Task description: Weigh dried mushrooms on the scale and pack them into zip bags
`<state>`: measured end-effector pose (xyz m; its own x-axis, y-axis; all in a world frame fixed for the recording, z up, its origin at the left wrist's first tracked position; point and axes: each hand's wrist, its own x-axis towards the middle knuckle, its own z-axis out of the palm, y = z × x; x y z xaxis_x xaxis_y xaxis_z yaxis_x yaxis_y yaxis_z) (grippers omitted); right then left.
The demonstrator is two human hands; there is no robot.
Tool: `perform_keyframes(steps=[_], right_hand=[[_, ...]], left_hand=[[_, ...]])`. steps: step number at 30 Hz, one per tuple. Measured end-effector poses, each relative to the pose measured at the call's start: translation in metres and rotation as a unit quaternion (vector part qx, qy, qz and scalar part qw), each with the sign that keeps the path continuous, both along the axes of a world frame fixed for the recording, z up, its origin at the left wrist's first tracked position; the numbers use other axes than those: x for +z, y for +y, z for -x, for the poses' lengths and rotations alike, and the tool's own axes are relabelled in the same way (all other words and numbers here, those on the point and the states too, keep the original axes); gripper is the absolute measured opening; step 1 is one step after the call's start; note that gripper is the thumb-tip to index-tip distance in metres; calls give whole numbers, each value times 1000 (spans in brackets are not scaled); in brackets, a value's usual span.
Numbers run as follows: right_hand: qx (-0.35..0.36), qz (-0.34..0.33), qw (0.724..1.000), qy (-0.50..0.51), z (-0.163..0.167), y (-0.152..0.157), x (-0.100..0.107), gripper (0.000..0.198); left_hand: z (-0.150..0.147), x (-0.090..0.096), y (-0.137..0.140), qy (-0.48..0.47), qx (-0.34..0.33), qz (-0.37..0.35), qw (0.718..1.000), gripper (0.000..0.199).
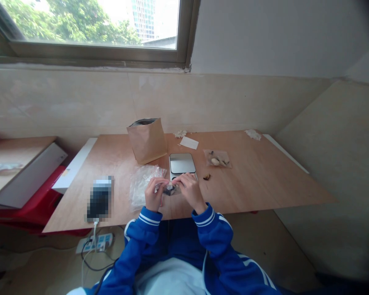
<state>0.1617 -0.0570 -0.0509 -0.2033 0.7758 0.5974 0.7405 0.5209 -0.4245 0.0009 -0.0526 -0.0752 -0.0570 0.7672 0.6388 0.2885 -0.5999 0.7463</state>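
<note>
Between my two hands, near the table's front edge, is a small clear plastic bag (171,190) with dark and whitish bits in it. My left hand (153,193) pinches its upper left edge. Fingers of my right hand (189,191) are closed on the upper right edge. Just behind the hands lies a kitchen scale (182,163) with a silver plate, its front part partly covered by my right hand. A pile of flat clear plastic bags (140,192) lies beside and under my left hand. Right of the scale rests a small dark brown dried piece (206,177).
A brown paper bag (147,142) stands open behind the plastic bags. A filled clear bag (217,158) with pale pieces lies at right, a white card (189,142) behind the scale. A blurred device (99,200) with a cable lies left, above a power strip (95,243).
</note>
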Motion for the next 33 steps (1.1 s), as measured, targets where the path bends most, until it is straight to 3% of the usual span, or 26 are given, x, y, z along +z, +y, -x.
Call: perform_keyframes(steps=[8, 18, 27, 33], right_hand=[[-11, -12, 1000, -11, 1, 1, -1, 21], [-12, -31, 999, 33, -7, 2, -6, 29], [-11, -29, 998, 46, -15, 6, -14, 27], [-16, -5, 998, 64, -23, 4, -16, 21]], left_hand=[[-1, -1, -1, -19, 13, 26, 999, 15], [7, -2, -3, -73, 15, 115, 991, 34], [9, -15, -1, -136, 63, 151, 977, 41], [4, -10, -2, -231, 89, 200, 948, 49]])
